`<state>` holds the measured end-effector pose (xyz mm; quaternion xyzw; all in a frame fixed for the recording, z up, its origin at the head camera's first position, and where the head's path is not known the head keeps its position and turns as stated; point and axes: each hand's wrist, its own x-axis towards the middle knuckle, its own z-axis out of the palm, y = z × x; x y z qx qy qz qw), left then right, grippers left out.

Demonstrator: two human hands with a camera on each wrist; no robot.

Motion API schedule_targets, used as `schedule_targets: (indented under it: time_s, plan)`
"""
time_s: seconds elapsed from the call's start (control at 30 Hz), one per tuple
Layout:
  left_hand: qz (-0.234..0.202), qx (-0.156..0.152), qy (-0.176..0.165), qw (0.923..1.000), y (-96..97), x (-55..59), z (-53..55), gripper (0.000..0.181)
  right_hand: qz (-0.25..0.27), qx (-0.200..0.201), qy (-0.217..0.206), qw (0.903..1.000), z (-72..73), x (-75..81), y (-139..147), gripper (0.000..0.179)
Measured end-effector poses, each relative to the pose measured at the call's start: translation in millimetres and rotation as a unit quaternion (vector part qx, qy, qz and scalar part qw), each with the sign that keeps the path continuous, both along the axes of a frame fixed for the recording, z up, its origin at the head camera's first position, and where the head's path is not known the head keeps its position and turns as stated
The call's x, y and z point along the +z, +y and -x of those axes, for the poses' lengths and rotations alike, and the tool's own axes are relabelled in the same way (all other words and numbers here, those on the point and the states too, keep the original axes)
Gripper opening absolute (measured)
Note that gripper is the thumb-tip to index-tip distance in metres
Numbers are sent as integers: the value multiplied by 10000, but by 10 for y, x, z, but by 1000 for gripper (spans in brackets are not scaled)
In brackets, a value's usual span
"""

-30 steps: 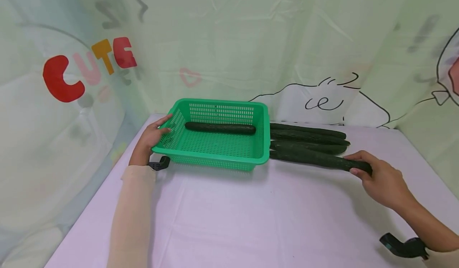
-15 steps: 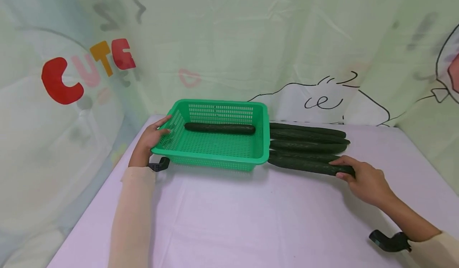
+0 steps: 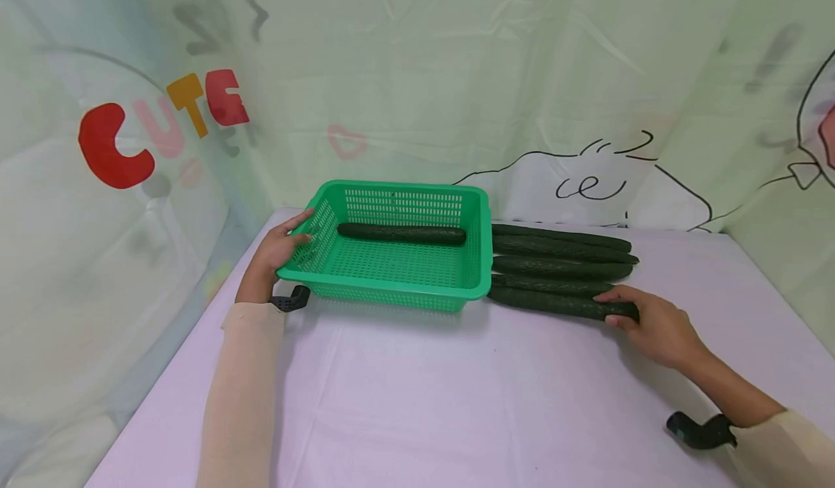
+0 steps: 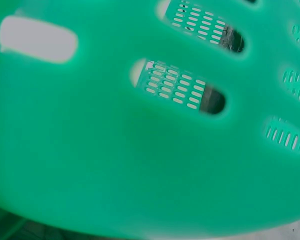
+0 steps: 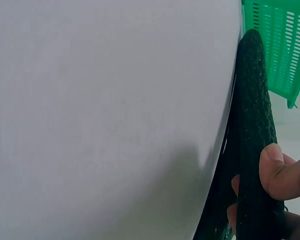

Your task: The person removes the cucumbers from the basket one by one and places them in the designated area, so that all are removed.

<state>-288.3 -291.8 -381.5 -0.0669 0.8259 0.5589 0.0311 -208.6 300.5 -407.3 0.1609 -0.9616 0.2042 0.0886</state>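
A green plastic basket point(image 3: 391, 289) with slotted walls stands on the table, one dark green cucumber point(image 3: 401, 233) lying along its back inside. My left hand point(image 3: 275, 250) holds the basket's left end, thumb over the rim; its wrist view is filled by the green wall. To the basket's right, my right hand point(image 3: 659, 326) grips the right end of the nearest cucumber point(image 3: 554, 302), with the thumb on one side and fingers on the other. In the right wrist view, this cucumber point(image 5: 252, 100) points toward the basket point(image 5: 280, 55) and partly covers another cucumber beside it.
Several more cucumbers point(image 3: 562, 265) lie side by side behind the held one, their left ends close to the basket. A white cloth covers the table point(image 3: 417, 394). Printed curtains point(image 3: 404, 75) rise behind the table and along both sides.
My right hand has moved left and slightly down with its cucumber, which now lies in front of the row. The left hand and basket have stayed in place.
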Motion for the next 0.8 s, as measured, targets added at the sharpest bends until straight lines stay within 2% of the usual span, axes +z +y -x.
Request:
schedule_targets:
  time_s: [0.23, 0.5, 0.8]
  plan:
    - [11, 3, -29, 10000, -9, 13, -4, 56, 134, 101, 3, 9999, 92, 14, 21, 30]
    - [-5, -3, -6, 10000, 7, 16, -2, 58, 56, 56, 64, 9999, 164, 41, 40, 29]
    - [-61, -26, -20, 10000, 14, 22, -9, 57, 59, 190, -19, 9998, 262, 52, 12, 30]
